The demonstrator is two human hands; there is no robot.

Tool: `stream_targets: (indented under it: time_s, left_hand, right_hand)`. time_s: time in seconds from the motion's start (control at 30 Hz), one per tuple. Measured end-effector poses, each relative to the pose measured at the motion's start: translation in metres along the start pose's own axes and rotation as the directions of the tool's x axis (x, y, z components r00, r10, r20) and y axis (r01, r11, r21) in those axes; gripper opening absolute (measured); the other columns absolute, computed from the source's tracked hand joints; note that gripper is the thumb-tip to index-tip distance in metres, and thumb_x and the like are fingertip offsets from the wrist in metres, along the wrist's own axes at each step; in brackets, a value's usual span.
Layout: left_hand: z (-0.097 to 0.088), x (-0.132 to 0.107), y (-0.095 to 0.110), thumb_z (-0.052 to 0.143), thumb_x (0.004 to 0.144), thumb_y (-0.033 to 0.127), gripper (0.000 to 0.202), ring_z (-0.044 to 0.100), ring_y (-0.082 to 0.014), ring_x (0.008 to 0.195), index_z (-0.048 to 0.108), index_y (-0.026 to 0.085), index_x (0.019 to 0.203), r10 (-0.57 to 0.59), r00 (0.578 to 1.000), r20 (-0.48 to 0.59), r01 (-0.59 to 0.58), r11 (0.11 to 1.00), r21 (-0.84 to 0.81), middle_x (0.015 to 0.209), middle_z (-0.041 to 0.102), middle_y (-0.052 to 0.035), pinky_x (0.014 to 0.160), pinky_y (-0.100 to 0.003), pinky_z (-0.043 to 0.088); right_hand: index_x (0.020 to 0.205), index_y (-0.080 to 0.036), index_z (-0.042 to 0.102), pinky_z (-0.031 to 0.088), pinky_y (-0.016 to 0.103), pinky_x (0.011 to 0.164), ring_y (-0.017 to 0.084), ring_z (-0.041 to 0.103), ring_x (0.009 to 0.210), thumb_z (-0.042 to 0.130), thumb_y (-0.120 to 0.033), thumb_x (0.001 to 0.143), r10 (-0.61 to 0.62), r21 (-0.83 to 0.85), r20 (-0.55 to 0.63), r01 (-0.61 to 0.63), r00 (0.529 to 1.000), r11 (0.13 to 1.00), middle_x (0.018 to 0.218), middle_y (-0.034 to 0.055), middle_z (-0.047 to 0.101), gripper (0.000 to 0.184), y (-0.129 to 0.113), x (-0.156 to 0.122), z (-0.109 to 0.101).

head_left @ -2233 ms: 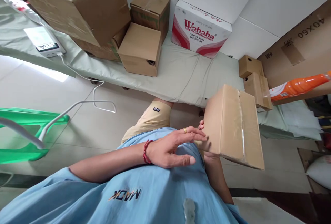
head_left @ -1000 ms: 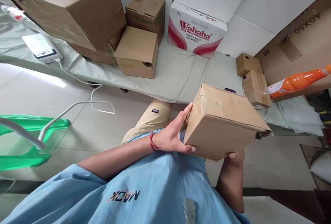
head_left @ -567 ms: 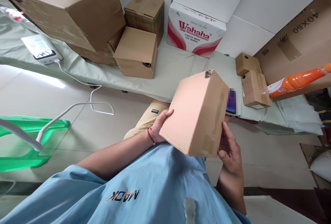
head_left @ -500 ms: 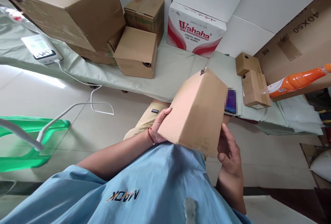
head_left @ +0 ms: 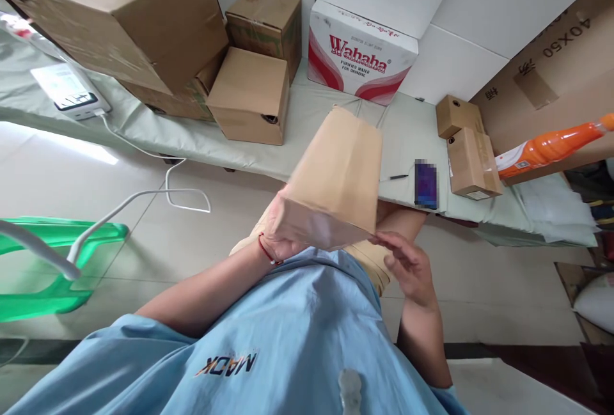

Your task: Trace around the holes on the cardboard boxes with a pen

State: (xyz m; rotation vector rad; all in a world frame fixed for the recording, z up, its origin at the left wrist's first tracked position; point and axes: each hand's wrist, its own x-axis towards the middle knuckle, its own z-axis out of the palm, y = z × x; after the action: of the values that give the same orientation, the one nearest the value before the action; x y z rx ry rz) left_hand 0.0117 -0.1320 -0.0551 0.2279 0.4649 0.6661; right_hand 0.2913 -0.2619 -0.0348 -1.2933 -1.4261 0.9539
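Head view. The left hand [head_left: 282, 239], a red cord bracelet [head_left: 267, 250] at its wrist, grasps the lower left end of a tan, oblong cardboard box [head_left: 340, 162], which is tilted, slightly blurred, and at the centre of the frame. The right hand [head_left: 407, 266] is slack, fingers loosely bent, fingertips at the box's lower right corner; whether they press on it cannot be told. Right of centre, a slim black pen [head_left: 398, 177] and a dark rectangular phone with a pixelated screen [head_left: 426, 185] lie on a pale green cloth-covered bench [head_left: 407, 130]. Upper centre: a white-and-red printed Wahaha carton [head_left: 362, 50]. Right edge: a glossy orange plastic bottle [head_left: 556, 146]. Left edge: a green plastic stool [head_left: 103, 229].
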Motion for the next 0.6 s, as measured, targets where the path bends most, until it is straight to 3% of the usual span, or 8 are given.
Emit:
stream_targets:
  time_s: [0.1, 0.2, 0.3, 0.4, 0.47, 0.6]
  left_hand:
    - [-0.003, -0.006, 0.004, 0.078, 0.087, 0.054, 0.075, 0.077, -0.0364, 0.122, 0.062, 0.019, 0.151, 0.109, 0.979, -0.171, -0.091, 0.989, 0.113, 0.122, 0.083, -0.0105, 0.111, -0.051, 0.062]
    - [-0.002, -0.012, 0.001, 0.087, 0.078, 0.05, 0.087, 0.075, -0.0388, 0.124, 0.058, 0.019, 0.153, 0.149, 0.967, -0.209, -0.093, 0.963, 0.254, 0.129, 0.08, -0.0131, 0.112, -0.053, 0.062]
    - [0.002, -0.013, -0.003, 0.089, 0.078, 0.05, 0.089, 0.071, -0.0392, 0.131, 0.053, 0.027, 0.157, 0.238, 0.954, -0.185, -0.166, 0.927, 0.335, 0.146, 0.072, -0.0112, 0.111, -0.053, 0.061]
    - [0.005, -0.008, -0.004, 0.09, 0.079, 0.051, 0.088, 0.066, -0.0389, 0.137, 0.053, 0.031, 0.155, 0.319, 0.934, -0.16, -0.232, 0.885, 0.405, 0.154, 0.067, -0.0098, 0.112, -0.051, 0.059]
    - [0.003, -0.002, -0.005, 0.092, 0.078, 0.052, 0.091, 0.067, -0.0383, 0.135, 0.051, 0.031, 0.156, 0.334, 0.93, -0.153, -0.233, 0.858, 0.458, 0.15, 0.068, -0.0103, 0.112, -0.052, 0.058]
    - [-0.014, 0.009, -0.012, 0.093, 0.076, 0.057, 0.104, 0.07, -0.037, 0.125, 0.042, 0.029, 0.162, 0.334, 0.925, -0.18, -0.185, 0.811, 0.555, 0.131, 0.074, -0.0106, 0.111, -0.055, 0.055]
  right_hand:
    - [0.121, -0.025, 0.081, 0.064, 0.044, 0.094, 0.027, 0.08, 0.102, 0.07, -0.051, 0.1, 0.14, -0.177, -0.261, -0.19, 0.955, 0.966, 0.11, 0.0098, 0.085, 0.036, 0.026, 0.025, -0.022]
    - [0.115, -0.018, 0.081, 0.062, 0.043, 0.091, 0.027, 0.078, 0.094, 0.065, -0.048, 0.098, 0.099, -0.463, -0.371, -0.277, 0.923, 0.842, 0.108, 0.0132, 0.083, 0.038, 0.044, 0.066, -0.049]
    - [0.129, -0.014, 0.078, 0.059, 0.041, 0.093, 0.027, 0.077, 0.095, 0.053, -0.032, 0.101, 0.096, -0.79, -0.282, -0.288, 0.955, 0.541, 0.121, 0.0173, 0.079, 0.041, 0.05, 0.112, -0.068]
    - [0.154, -0.021, 0.063, 0.055, 0.038, 0.089, 0.029, 0.076, 0.105, 0.045, -0.022, 0.104, 0.253, -0.96, -0.167, -0.216, 0.953, 0.18, 0.131, 0.0175, 0.076, 0.054, 0.05, 0.152, -0.073]
    - [0.153, -0.025, 0.065, 0.053, 0.036, 0.085, 0.029, 0.076, 0.105, 0.045, -0.019, 0.103, 0.337, -0.986, -0.111, -0.147, 0.935, 0.084, 0.129, 0.0173, 0.077, 0.053, 0.051, 0.171, -0.072]
    - [0.128, -0.02, 0.076, 0.05, 0.034, 0.084, 0.029, 0.076, 0.104, 0.046, -0.016, 0.102, 0.364, -0.995, -0.044, -0.073, 0.93, 0.066, 0.119, 0.0176, 0.08, 0.04, 0.054, 0.192, -0.066]
